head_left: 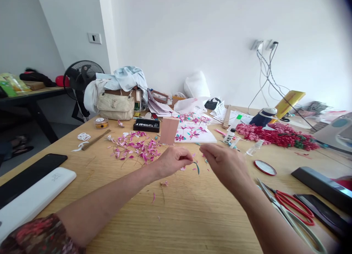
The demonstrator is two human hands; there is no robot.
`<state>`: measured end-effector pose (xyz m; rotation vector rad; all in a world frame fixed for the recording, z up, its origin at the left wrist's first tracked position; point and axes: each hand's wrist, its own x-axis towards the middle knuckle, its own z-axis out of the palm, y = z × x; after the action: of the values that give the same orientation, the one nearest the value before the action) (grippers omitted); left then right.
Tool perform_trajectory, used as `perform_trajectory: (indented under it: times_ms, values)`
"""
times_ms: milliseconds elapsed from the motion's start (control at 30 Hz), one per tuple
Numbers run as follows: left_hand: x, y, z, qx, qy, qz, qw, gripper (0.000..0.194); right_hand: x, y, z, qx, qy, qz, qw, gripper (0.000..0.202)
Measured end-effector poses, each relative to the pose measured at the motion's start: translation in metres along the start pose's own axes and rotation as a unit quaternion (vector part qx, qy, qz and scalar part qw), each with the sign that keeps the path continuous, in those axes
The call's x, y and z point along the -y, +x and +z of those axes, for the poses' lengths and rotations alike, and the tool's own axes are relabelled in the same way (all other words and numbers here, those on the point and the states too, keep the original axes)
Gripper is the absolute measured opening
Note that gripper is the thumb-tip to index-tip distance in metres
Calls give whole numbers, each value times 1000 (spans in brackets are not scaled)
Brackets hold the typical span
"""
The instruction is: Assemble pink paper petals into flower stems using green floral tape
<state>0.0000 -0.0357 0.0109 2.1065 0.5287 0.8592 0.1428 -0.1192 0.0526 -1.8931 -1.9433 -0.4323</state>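
Well in from the tabletop's (187, 221) near edge, the leaf (198, 169), pinched at one end by the left hand (173, 161), should be gripped lightly (what the right hand's (227, 163) fingers hold cannot be told).

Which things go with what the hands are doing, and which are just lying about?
Likely part of the work:
teal strip, pinched in the left hand
loose pink petals
pink flowers on the white slab

Probably just lying about:
beige handbag
black fan
pale blue cloth
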Motion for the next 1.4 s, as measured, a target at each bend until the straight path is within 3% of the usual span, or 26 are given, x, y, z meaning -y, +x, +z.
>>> perform_trajectory:
  times_ms: [100, 167, 267, 333, 467, 567, 633, 767, 867, 967, 1067, 1167, 1300, 1400]
  values:
    - [-7, -1, -2, 33, -140, -72, 987, 10, -23, 16, 13, 26, 93, 26, 995, 25]
    - [-9, -1, -3, 20, -210, -114, 971, 12, -28, 15, 31, 53, 167, 22, 984, 28]
    - [-8, 1, -4, -37, -248, -127, 960, 13, -17, -2, 55, 66, 188, 2, 980, 33]
    - [-4, 3, -3, -70, -233, -132, 961, 11, -2, -18, 59, 64, 149, -15, 987, 33]
    - [4, 3, -2, -83, -102, -119, 984, 8, 18, -34, 31, 44, 31, -30, 998, 26]
    - [2, 1, -1, -41, -56, -80, 994, 9, 12, -21, 2, 13, -24, -16, 999, 23]
    - [-4, 0, -1, 3, -93, -77, 993, 9, 0, -5, -8, 5, -25, 1, 1000, 22]
    - [-13, -1, -3, 46, -216, -124, 967, 12, -24, 16, 10, 34, 93, 16, 995, 26]
    - [-13, 0, -4, 6, -267, -140, 953, 14, -24, 7, 40, 66, 189, 8, 980, 33]
    - [-8, 2, -4, -45, -277, -139, 950, 11, -9, -15, 56, 62, 171, -15, 983, 35]
    - [-3, 3, -2, -69, -222, -146, 962, 8, 8, -35, 46, 43, 88, -46, 994, 31]
    - [0, 2, 0, -52, -128, -131, 982, 8, 13, -38, 19, 4, 11, -63, 998, 28]
    - [-6, 0, 0, 34, -117, -92, 988, 9, -3, -13, -9, -5, -4, -34, 999, 23]
    - [-14, -2, -4, 82, -183, -108, 974, 8, -21, 7, -3, 31, 61, -4, 998, 22]
